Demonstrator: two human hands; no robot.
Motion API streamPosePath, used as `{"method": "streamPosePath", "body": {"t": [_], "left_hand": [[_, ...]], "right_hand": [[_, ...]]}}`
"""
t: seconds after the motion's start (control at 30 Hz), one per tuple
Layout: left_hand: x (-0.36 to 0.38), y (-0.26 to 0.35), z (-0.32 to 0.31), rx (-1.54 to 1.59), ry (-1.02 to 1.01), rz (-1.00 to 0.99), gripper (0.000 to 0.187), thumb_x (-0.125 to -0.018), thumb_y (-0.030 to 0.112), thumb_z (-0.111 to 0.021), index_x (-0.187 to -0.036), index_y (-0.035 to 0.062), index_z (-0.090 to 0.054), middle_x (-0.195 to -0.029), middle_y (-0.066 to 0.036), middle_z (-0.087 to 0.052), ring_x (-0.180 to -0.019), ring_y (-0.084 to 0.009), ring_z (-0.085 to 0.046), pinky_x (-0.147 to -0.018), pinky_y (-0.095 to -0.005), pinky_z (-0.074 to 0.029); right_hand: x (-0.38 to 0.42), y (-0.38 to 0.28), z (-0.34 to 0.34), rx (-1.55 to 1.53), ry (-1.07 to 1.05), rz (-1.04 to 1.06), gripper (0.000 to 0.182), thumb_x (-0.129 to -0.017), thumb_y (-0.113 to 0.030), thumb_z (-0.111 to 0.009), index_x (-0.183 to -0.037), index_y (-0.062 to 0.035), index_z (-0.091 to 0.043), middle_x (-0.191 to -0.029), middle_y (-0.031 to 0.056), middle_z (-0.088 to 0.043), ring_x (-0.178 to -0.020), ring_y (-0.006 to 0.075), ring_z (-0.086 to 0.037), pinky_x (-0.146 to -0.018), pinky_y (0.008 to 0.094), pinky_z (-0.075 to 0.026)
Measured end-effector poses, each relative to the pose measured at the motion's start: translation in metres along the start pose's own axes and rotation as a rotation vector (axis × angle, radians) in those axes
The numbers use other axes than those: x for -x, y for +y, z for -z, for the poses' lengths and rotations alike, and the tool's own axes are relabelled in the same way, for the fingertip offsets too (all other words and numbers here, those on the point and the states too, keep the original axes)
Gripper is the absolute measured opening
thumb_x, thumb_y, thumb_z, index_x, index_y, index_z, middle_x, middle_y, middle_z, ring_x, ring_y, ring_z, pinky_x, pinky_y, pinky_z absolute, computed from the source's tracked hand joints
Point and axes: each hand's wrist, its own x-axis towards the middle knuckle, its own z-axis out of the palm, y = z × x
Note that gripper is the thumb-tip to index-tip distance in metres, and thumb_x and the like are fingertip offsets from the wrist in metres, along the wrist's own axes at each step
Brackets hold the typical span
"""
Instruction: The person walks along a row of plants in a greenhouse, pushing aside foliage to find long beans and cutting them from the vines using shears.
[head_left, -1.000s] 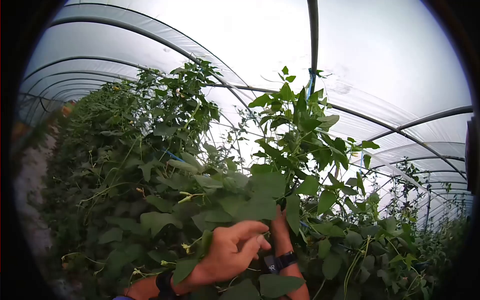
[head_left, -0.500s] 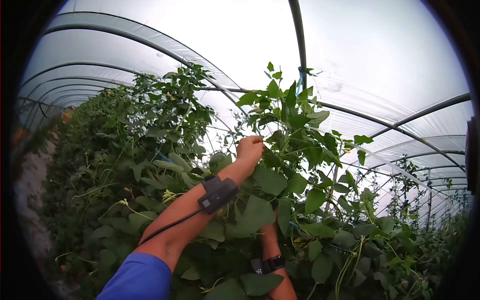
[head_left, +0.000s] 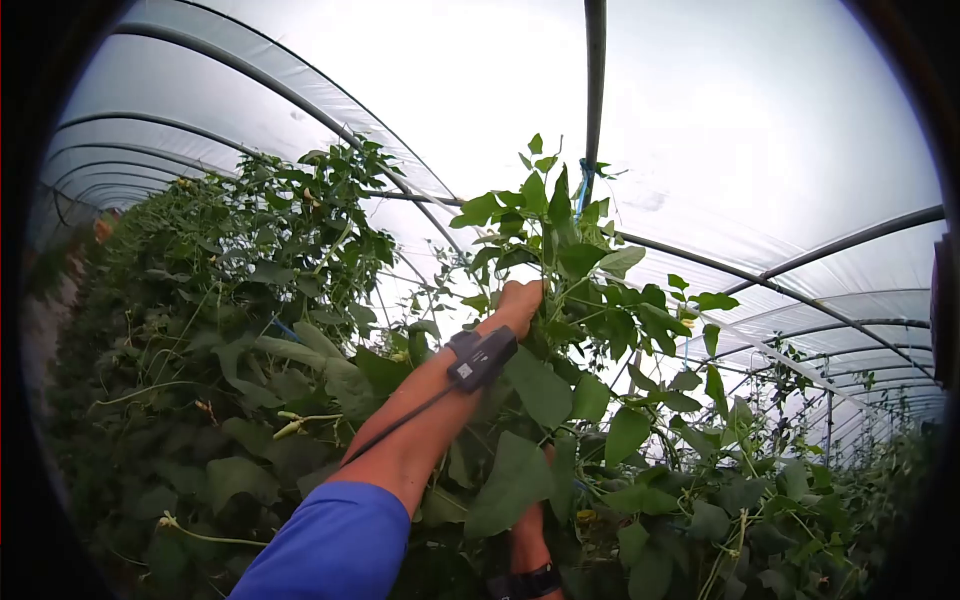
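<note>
My left hand (head_left: 521,305) reaches up into a leafy climbing vine (head_left: 580,262). It looks closed, its fingers curled among the stems and partly hidden by leaves, so what they grip does not show. A black device (head_left: 481,360) with a cable is strapped to that forearm, below which a blue sleeve (head_left: 330,545) shows. My right forearm (head_left: 528,540) rises from the bottom centre, with a dark band (head_left: 540,580) on it. Broad leaves (head_left: 512,485) cover most of my right hand; only a sliver of skin (head_left: 549,455) shows between them, and its fingers are hidden.
Dense vines (head_left: 180,310) line the left side, with a narrow path beyond them. Slim pale-green pods or buds (head_left: 295,424) stick out at lower left. An overhead metal pipe (head_left: 595,90) carries a blue tie (head_left: 583,185) at the vine's top. Curved hoops (head_left: 850,325) support the plastic roof.
My left hand has shifted slightly right and down, deeper against the stems, and more blue sleeve shows. My right forearm appears lower and a little further left. The view has shifted slightly.
</note>
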Motion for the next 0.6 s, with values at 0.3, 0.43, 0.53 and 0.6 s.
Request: {"method": "streamPosePath", "body": {"t": [0.3,0.43,0.53,0.6], "left_hand": [[-0.017,0.007,-0.017,0.207,-0.556,0.004,0.036,-0.085,0.04,-0.059,-0.091,0.0042,-0.06,-0.067,-0.006,-0.061,-0.048,-0.0178,-0.056,-0.044,-0.0363,-0.049],[-0.089,-0.02,-0.047,0.235,-0.726,0.006,0.031,-0.087,0.033,-0.058,-0.087,0.0025,-0.064,-0.073,-0.008,-0.066,-0.051,-0.0204,-0.061,-0.044,-0.036,-0.052],[-0.049,0.0,-0.052,0.623,-0.62,0.374,0.034,-0.08,0.026,-0.066,-0.078,-0.0073,-0.06,-0.069,-0.015,-0.063,-0.05,-0.0239,-0.059,-0.046,-0.0382,-0.048],[-0.103,-0.047,-0.07,0.488,-0.39,0.138,0.031,-0.079,0.025,-0.066,-0.079,-0.0056,-0.062,-0.071,-0.015,-0.064,-0.054,-0.0261,-0.061,-0.05,-0.0407,-0.05]], "right_hand": [[0.025,0.053,-0.017,0.106,0.03,-0.15,0.051,-0.09,-0.028,-0.052,-0.132,-0.003,-0.039,-0.13,0.0073,-0.048,-0.121,0.0217,-0.042,-0.108,0.0384,-0.023],[0.021,0.031,-0.005,0.048,0.05,-0.199,0.05,-0.091,-0.029,-0.051,-0.132,-0.0037,-0.039,-0.129,0.0068,-0.048,-0.12,0.021,-0.043,-0.107,0.0373,-0.024],[0.019,0.026,-0.001,0.018,0.06,-0.243,0.049,-0.092,-0.03,-0.05,-0.132,-0.0041,-0.039,-0.129,0.0065,-0.048,-0.119,0.0205,-0.043,-0.106,0.0366,-0.026],[0.02,0.026,0.002,-0.008,0.06,-0.279,0.049,-0.092,-0.03,-0.049,-0.132,-0.0045,-0.039,-0.129,0.0063,-0.048,-0.119,0.0202,-0.044,-0.105,0.0361,-0.026]]}}
